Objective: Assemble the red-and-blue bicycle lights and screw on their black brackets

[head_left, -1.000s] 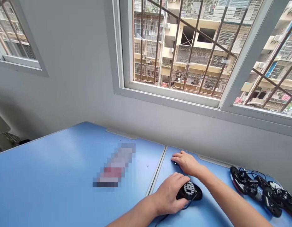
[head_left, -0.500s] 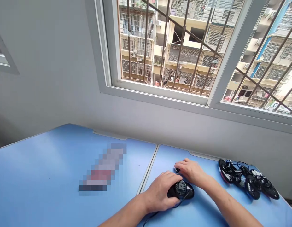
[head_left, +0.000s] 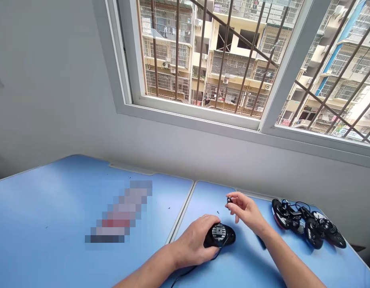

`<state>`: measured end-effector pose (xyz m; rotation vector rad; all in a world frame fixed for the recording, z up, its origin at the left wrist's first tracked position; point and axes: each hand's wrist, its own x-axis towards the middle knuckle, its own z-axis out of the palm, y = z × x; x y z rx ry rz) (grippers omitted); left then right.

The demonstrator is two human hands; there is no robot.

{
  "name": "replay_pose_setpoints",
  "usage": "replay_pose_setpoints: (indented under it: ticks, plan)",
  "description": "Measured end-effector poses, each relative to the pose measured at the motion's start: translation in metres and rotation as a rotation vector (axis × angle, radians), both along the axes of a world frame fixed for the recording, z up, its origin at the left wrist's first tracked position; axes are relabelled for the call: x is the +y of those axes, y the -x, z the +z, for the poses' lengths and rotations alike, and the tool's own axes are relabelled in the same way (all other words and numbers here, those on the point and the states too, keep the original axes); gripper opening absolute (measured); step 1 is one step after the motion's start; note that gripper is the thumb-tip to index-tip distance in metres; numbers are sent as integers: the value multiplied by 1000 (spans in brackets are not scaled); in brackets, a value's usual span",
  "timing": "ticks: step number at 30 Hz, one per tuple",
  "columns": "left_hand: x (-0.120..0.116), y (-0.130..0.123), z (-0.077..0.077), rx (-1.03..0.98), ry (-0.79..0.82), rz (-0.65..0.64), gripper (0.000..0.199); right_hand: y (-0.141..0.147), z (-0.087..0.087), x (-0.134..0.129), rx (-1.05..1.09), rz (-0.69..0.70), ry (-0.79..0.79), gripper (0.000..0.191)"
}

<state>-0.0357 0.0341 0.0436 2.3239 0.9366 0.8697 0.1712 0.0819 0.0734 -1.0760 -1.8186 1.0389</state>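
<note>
Outside, signs [head_left: 347, 132] blur; left hand [head_left: 197, 242] grips device [head_left: 219, 233], right [head_left: 246, 210] pinches small part [head_left: 229, 200].

Barred window [head_left: 287, 76] in grey wall [head_left: 53, 100], building [head_left: 233, 62] outside; blue tabletop [head_left: 53, 200] below (partly pixelated).

We have a glossy black device [head_left: 229, 237] between our left fingers [head_left: 211, 219] and thumb, which grip it from its left side. Its rounded free end points away from the fingers, to the right. A round, ribbed grey disc [head_left: 219, 232] with a small square centre faces up, just beside the fingertips. A thin black cord [head_left: 189, 272] bends past the thumb and trails toward us. Between our right fingers [head_left: 240, 195] and thumb we pinch a small dark piece [head_left: 229, 200] with a light round spot; its finer shape is too small to tell.
</note>
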Motion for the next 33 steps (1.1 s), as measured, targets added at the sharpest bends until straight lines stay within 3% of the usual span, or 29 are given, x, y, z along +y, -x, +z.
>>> replay_pose_setpoints:
  ticks: [4,13,18,24,33]
  plan:
    - [-1,1,1,-5,3,-6,53,7,6,-9,242,79,220,39]
    - [-4,0,19,-89,101,-81,28,14,8,-19,188,69,321,37]
    - [-7,-2,17,-156,189,-35,33,15,6,-24,72,54,270,29]
    - [-7,-4,17,-164,273,45,26,19,7,-32,-82,-20,-5,19]
    - [-7,-6,18,-237,277,18,24,20,9,-37,-24,36,129,18]
